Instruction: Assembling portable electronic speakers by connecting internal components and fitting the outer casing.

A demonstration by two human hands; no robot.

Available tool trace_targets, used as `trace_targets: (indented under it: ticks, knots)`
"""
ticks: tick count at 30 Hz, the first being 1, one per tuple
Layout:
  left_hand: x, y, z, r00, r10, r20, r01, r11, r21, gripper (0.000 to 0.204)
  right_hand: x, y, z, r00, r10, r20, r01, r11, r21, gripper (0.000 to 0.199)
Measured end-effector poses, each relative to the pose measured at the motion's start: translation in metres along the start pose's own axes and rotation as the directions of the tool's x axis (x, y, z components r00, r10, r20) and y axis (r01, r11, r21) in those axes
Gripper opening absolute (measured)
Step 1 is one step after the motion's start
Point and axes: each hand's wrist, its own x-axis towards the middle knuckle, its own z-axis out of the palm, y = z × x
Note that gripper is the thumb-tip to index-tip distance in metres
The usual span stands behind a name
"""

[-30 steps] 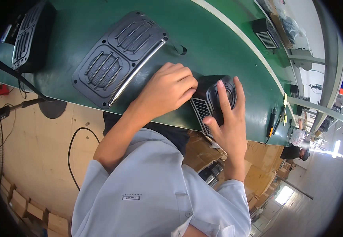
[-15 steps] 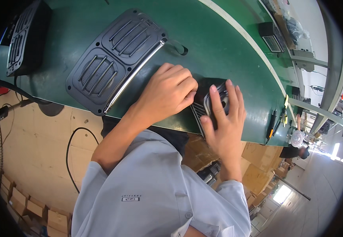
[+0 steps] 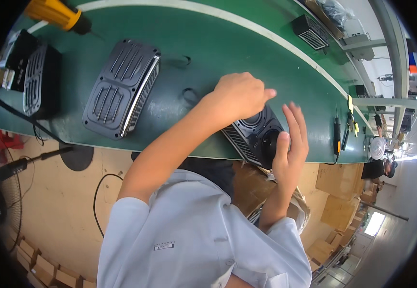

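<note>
A black speaker box (image 3: 251,150) lies at the near edge of the green bench, its round drivers facing up and slatted vents along one side. My left hand (image 3: 242,96) is curled closed over the far end of this box, with one digit sticking out to the right. Whatever its fingers hold, if anything, is hidden. At the near right end of the box is my right hand (image 3: 292,144), fingers stretched and spread, close beside a round black driver. Farther left on the bench lies a second speaker (image 3: 122,86) with a barred black grille and a shiny side strip.
Another black speaker (image 3: 38,84) stands at the far left. A yellow power tool (image 3: 57,14) shows at the upper left. Thin black cable loops (image 3: 189,96) lie mid-bench. An orange-handled tool (image 3: 337,137) and pliers (image 3: 347,127) rest at the right. A fan (image 3: 7,201) stands lower left.
My right hand has lifted off the speaker's face, exposing its drivers. My left hand has moved right, over the box. The view has shifted, bringing the yellow tool in.
</note>
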Motion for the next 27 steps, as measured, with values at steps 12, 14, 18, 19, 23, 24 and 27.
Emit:
trace_targets:
  ticks: [12,14,18,19,23,24,27]
  knots:
    - [-0.063,-0.012,0.000,0.981,-0.187,-0.049,0.140,0.860,-0.491,0.043,-0.069,0.008,0.061,0.779,0.618,-0.106,-0.286,0.500,0.817,0.087]
    - [-0.079,-0.022,0.001,0.989,-0.144,0.042,0.143,0.816,-0.560,0.054,-0.070,0.016,0.062,0.858,0.477,-0.192,-0.209,0.665,0.717,0.092]
    - [-0.100,-0.037,0.013,0.988,0.027,-0.149,-0.111,0.803,-0.586,0.083,-0.072,0.025,0.067,0.906,0.353,-0.233,-0.073,0.674,0.735,0.086]
    - [-0.101,-0.039,0.016,0.982,0.027,-0.188,-0.133,0.806,-0.577,0.080,-0.073,0.028,0.067,0.905,0.371,-0.206,-0.104,0.665,0.740,0.084]
    - [-0.102,-0.041,0.019,0.956,0.057,-0.286,-0.201,0.840,-0.503,0.070,-0.076,0.032,0.066,0.926,0.300,-0.231,-0.054,0.709,0.703,0.082]
    - [-0.101,-0.040,0.018,0.960,0.062,-0.274,-0.198,0.842,-0.503,0.070,-0.075,0.033,0.065,0.924,0.296,-0.240,-0.044,0.707,0.705,0.082]
    - [-0.098,-0.037,0.015,0.964,0.007,-0.267,-0.144,0.855,-0.498,0.069,-0.072,0.034,0.062,0.918,0.303,-0.254,-0.041,0.711,0.702,0.078]
